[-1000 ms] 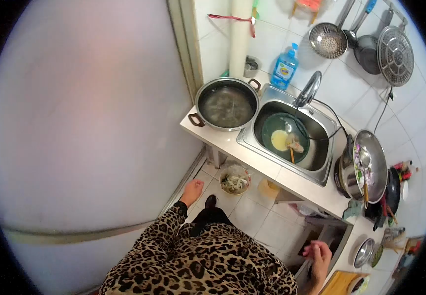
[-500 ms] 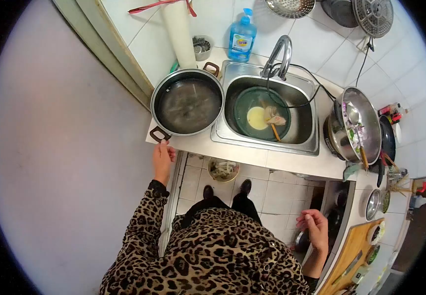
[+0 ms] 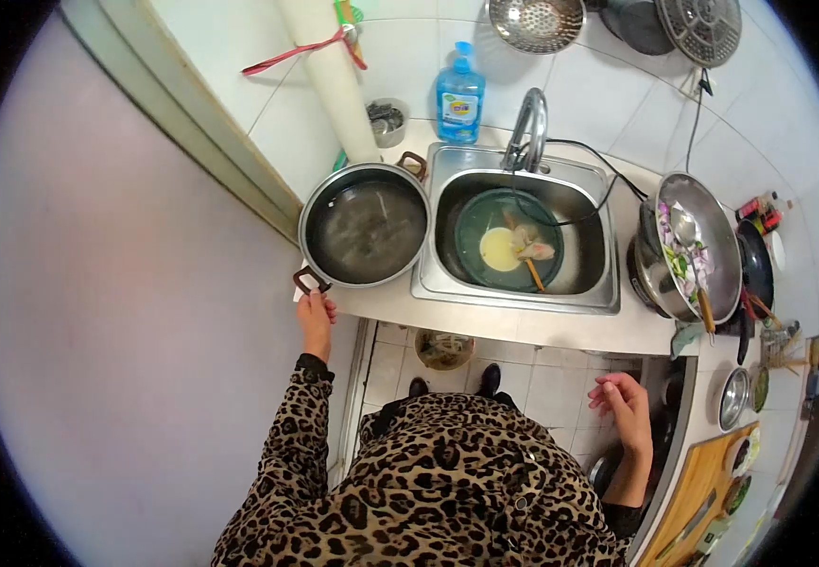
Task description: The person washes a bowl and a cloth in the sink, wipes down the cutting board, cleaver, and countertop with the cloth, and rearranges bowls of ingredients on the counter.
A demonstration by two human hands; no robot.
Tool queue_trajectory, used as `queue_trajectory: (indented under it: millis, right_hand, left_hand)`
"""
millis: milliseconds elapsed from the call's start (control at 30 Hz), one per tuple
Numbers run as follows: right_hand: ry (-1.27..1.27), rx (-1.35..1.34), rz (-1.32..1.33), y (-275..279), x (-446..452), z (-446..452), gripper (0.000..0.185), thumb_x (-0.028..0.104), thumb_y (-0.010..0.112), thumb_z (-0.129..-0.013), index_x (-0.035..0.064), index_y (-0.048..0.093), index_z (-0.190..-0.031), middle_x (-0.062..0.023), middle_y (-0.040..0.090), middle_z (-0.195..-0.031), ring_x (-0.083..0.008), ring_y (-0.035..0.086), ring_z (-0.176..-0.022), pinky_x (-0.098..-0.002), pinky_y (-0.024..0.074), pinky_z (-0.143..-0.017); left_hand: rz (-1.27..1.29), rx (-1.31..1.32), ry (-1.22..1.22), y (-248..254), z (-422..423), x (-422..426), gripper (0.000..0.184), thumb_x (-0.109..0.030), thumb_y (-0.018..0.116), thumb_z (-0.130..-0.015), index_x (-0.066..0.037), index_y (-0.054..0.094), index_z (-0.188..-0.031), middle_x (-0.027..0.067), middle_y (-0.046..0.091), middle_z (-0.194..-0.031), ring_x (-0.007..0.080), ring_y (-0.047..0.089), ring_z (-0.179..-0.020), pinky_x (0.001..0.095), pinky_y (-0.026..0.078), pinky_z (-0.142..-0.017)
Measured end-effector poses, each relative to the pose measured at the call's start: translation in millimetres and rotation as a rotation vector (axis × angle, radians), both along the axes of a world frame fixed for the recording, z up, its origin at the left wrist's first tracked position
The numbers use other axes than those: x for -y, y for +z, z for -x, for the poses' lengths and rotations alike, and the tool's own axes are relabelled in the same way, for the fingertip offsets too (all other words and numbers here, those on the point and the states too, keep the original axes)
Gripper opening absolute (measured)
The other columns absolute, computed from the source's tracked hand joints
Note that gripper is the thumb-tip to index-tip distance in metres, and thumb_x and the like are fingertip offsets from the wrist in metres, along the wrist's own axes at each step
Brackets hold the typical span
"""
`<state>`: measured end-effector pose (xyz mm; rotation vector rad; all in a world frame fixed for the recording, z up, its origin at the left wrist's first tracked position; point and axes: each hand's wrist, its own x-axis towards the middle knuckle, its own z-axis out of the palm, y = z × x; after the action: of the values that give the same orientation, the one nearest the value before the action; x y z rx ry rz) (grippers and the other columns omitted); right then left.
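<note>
A wide dark pot (image 3: 368,231) with cloudy liquid in it stands on the counter's left end, beside the sink. My left hand (image 3: 315,321) is at its near brown handle, fingers curled against it; the grip is partly hidden. Away from the counter, my right hand (image 3: 625,404) hangs in the air at my side, holding nothing, its fingers loosely bent and apart. In the steel sink (image 3: 584,269) sits a dark green basin (image 3: 471,222) of water with a pale yellow round thing, a pinkish piece and an orange-brown stick.
A blue soap bottle (image 3: 459,102) and a faucet (image 3: 528,118) stand behind the sink. To the right, a steel wok (image 3: 723,236) holds chopped purple and green food. A knife (image 3: 688,529) lies on a wooden board (image 3: 669,510). A bucket (image 3: 444,352) is on the floor by my feet.
The view has tilted, so the counter sits slightly lower in the picture. My left hand stays at the pot's handle, and my right hand keeps nearly the same pose. The liquid's surface looks calmer.
</note>
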<state>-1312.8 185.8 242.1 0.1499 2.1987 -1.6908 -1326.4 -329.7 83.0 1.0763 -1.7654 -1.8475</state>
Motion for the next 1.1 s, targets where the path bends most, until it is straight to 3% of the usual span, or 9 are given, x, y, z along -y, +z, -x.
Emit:
queue_trajectory:
  millis: [333,467,633,700,800,900,1000,1033,1100]
  right_hand:
    - [-0.022,0.070,0.050,-30,-25,-29,0.019,0.014,0.049,-0.093,-0.0008,0.058,-0.099,-0.0059,0.064,-0.080,-0.0101,0.059,-0.067,-0.0226,0.0448,-0.055]
    - [-0.091,0.157,0.037,-57,-23,-43,0.019,0.014,0.049,-0.092,-0.0006,0.059,-0.099,-0.0063,0.064,-0.079,-0.0106,0.059,-0.066,-0.0227,0.0444,-0.053]
    - [-0.113,0.227,-0.444,-156,-49,-105,0.020,0.013,0.051,-0.087,-0.0030,0.060,-0.095,-0.0128,0.064,-0.075,-0.0171,0.062,-0.061,-0.0316,0.0497,-0.056]
    - [0.044,-0.001,-0.821,-217,-64,-164,0.021,0.018,0.056,-0.084,-0.0013,0.062,-0.090,-0.0166,0.065,-0.080,-0.0200,0.064,-0.064,-0.0326,0.0507,-0.058]
    - [-0.289,0.582,-0.504,-224,-46,-238,0.023,0.019,0.053,-0.084,-0.0004,0.063,-0.090,-0.0145,0.065,-0.078,-0.0211,0.063,-0.062,-0.0341,0.0509,-0.052]
    - [-0.599,0.849,-0.236,-233,-18,-307,0.024,0.019,0.052,-0.084,-0.0023,0.061,-0.093,-0.0132,0.064,-0.073,-0.0212,0.062,-0.058,-0.0336,0.0506,-0.048]
    - [-0.927,0.860,-0.141,-245,29,-366,0.025,0.017,0.052,-0.084,-0.0045,0.060,-0.093,-0.0123,0.064,-0.069,-0.0211,0.062,-0.055,-0.0338,0.0502,-0.046]
    - [-1.038,0.774,-0.127,-250,48,-380,0.023,0.018,0.050,-0.079,0.0008,0.057,-0.065,-0.0108,0.061,-0.064,-0.0199,0.062,-0.054,-0.0332,0.0503,-0.045]
    - [-1.137,0.811,-0.070,-254,85,-400,0.023,0.018,0.050,-0.080,0.0001,0.058,-0.068,-0.0108,0.061,-0.065,-0.0201,0.062,-0.055,-0.0337,0.0503,-0.045]
  left_hand:
    - [0.075,0.024,-0.001,10,-12,4,0.032,-0.033,0.041,-0.095,-0.003,0.050,-0.087,0.0011,0.051,-0.064,0.0086,0.045,-0.052,0.0225,0.037,-0.046]
    - [-0.087,-0.039,-0.007,17,-12,-14,0.035,-0.036,0.041,-0.096,-0.003,0.051,-0.089,0.0009,0.049,-0.065,0.0086,0.044,-0.052,0.0219,0.035,-0.046]
    - [-0.072,-0.035,-0.421,-14,-22,-63,0.032,-0.033,0.042,-0.096,-0.004,0.051,-0.084,0.0002,0.043,-0.056,0.0083,0.039,-0.046,0.0228,0.030,-0.042]
    - [-0.051,0.096,-0.631,-4,-19,-97,0.026,-0.028,0.045,-0.095,-0.005,0.052,-0.086,0.0006,0.048,-0.060,0.0076,0.042,-0.050,0.0229,0.034,-0.044]
    - [-0.062,0.124,-0.940,2,-1,-139,0.023,-0.027,0.049,-0.094,-0.005,0.053,-0.088,0.0006,0.049,-0.061,0.0068,0.043,-0.051,0.0223,0.035,-0.045]
    - [-0.007,0.066,-1.230,12,41,-174,0.020,-0.026,0.052,-0.092,-0.007,0.051,-0.084,0.0004,0.050,-0.062,0.0060,0.042,-0.051,0.0211,0.035,-0.046]
    - [0.031,0.012,-1.462,23,80,-216,0.023,-0.021,0.052,-0.092,-0.009,0.044,-0.075,-0.0005,0.046,-0.060,0.0058,0.040,-0.050,0.0212,0.033,-0.045]
    - [0.042,-0.039,-1.535,22,95,-231,0.025,-0.020,0.053,-0.092,-0.009,0.041,-0.073,-0.0007,0.045,-0.058,0.0057,0.039,-0.048,0.0214,0.032,-0.044]
    - [0.080,-0.120,-1.651,32,106,-261,0.029,-0.019,0.053,-0.092,-0.011,0.036,-0.069,-0.0010,0.041,-0.054,0.0056,0.037,-0.046,0.0214,0.031,-0.041]
